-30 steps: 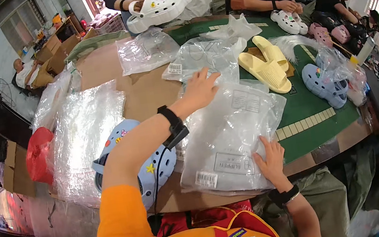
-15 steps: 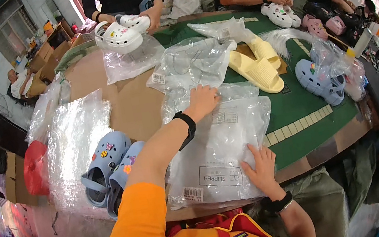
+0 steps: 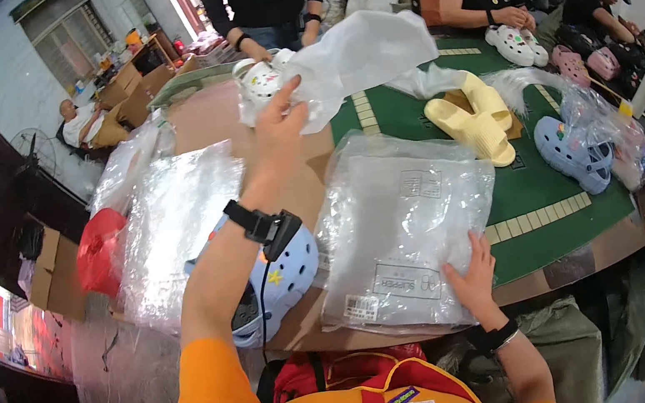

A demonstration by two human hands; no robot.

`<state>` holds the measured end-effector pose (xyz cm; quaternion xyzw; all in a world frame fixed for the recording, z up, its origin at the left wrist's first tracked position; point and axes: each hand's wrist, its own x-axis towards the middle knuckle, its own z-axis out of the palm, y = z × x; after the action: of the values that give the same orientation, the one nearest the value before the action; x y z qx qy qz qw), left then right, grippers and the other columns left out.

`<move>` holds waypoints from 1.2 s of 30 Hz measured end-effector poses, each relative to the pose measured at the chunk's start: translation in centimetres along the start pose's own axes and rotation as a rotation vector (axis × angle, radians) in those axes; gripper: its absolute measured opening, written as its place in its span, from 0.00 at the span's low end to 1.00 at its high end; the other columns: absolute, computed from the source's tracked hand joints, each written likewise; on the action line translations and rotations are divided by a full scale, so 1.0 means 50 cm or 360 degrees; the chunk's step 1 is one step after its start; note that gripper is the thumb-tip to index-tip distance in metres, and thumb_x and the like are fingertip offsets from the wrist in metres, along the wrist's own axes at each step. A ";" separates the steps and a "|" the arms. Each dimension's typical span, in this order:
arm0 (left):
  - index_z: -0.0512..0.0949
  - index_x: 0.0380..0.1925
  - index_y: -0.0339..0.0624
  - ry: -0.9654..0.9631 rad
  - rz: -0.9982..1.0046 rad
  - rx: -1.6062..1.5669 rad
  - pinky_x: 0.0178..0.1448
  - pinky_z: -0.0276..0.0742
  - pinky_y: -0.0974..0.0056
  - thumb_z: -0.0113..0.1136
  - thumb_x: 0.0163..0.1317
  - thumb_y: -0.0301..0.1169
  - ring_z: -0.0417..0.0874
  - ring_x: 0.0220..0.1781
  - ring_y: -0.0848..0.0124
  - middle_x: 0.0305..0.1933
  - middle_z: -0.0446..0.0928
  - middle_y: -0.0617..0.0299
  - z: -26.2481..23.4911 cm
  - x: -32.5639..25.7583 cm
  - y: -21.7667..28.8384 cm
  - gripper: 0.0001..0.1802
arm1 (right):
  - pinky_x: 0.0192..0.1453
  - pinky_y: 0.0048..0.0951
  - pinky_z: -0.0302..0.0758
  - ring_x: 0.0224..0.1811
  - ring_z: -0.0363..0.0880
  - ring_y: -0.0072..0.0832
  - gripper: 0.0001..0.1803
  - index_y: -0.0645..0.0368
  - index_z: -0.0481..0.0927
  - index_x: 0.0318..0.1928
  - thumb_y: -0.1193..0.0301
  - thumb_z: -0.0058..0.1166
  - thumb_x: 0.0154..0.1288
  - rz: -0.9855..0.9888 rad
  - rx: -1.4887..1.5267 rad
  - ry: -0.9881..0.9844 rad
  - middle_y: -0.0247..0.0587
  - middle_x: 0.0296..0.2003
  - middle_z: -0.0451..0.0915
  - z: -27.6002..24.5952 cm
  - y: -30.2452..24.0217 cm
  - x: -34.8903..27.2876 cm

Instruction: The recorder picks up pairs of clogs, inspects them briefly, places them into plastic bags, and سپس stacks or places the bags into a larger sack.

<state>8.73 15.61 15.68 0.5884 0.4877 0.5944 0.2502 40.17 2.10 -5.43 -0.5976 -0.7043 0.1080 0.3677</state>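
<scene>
My left hand (image 3: 281, 128) reaches to the far side of the table with its index finger and thumb apart. Beside its fingertips a clear plastic bag (image 3: 370, 46) is spread in the air; whether they touch is hard to tell. My right hand (image 3: 474, 279) lies with fingers stretched on the right edge of a stack of printed clear bags (image 3: 391, 207). Light blue clogs with charms (image 3: 291, 270) stand under my left forearm, partly hidden by it. Across the table a person's hand (image 3: 256, 50) holds white clogs (image 3: 263, 82), partly covered by clear plastic.
Yellow slides (image 3: 471, 127) and a blue clog (image 3: 572, 149) lie on the green mat (image 3: 549, 246). Clear plastic sheets (image 3: 183, 224) and a red bundle (image 3: 103, 253) are at the left. At the far right, a person handles other white clogs (image 3: 515, 44).
My left hand has moved away and left from the stack, and one bag is now raised. The person's white clogs have come down to the table. My right hand stays on the stack.
</scene>
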 end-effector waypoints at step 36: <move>0.68 0.55 0.48 -0.0858 0.0935 0.0806 0.56 0.59 0.52 0.62 0.48 0.40 0.68 0.57 0.57 0.56 0.68 0.55 -0.080 -0.395 0.081 0.32 | 0.40 0.24 0.71 0.39 0.73 0.29 0.22 0.61 0.72 0.49 0.84 0.50 0.49 -0.0210 0.0457 -0.0301 0.42 0.45 0.73 -0.064 -0.211 0.072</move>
<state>9.67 -4.35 10.93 0.8773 0.3480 0.3284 0.0377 34.16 1.73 4.46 -0.4786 -0.7507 0.2390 0.3876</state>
